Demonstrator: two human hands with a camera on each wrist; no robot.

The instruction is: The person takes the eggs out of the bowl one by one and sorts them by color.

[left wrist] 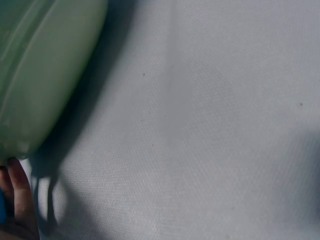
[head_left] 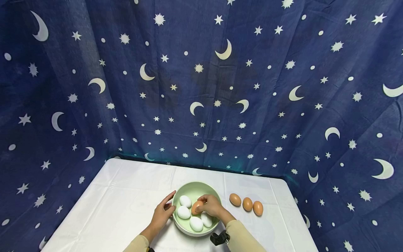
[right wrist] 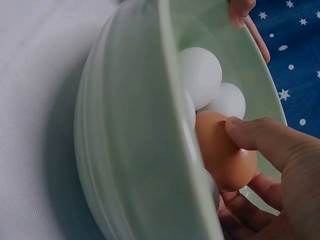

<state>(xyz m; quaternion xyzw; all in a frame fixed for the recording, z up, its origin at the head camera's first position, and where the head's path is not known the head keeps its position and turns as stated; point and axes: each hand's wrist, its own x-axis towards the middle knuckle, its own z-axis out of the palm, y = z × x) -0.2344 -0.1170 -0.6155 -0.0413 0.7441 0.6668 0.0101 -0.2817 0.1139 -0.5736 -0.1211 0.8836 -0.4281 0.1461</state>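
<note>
- The right hand (head_left: 211, 206) reaches over the right rim, thumb and fingers closed in a pinch on a brown egg (right wrist: 225, 155).
- That brown egg is inside the bowl (head_left: 195, 190), just off the fingertips' left side in the head view; its long axis seems to slant from near-left to far-right. Whether it bears on the bowl's floor cannot be told.
- Around it lie four white eggs (head_left: 183, 212): two to its left, one nearer the person, one partly beneath the right hand. The right wrist view shows it close against some of them, though contact is unclear.
- The left hand (head_left: 161, 215) grips the bowl's left rim, thumb over the edge and fingers outside; it is farther from the brown egg than the right hand is.
- Outside, three more brown eggs (head_left: 247, 204) lie in a slanting row on the white cloth (head_left: 126, 203), right of the bowl, apart from it and nearer the right hand.
- A blue curtain (head_left: 182, 84) hangs beyond.
</note>
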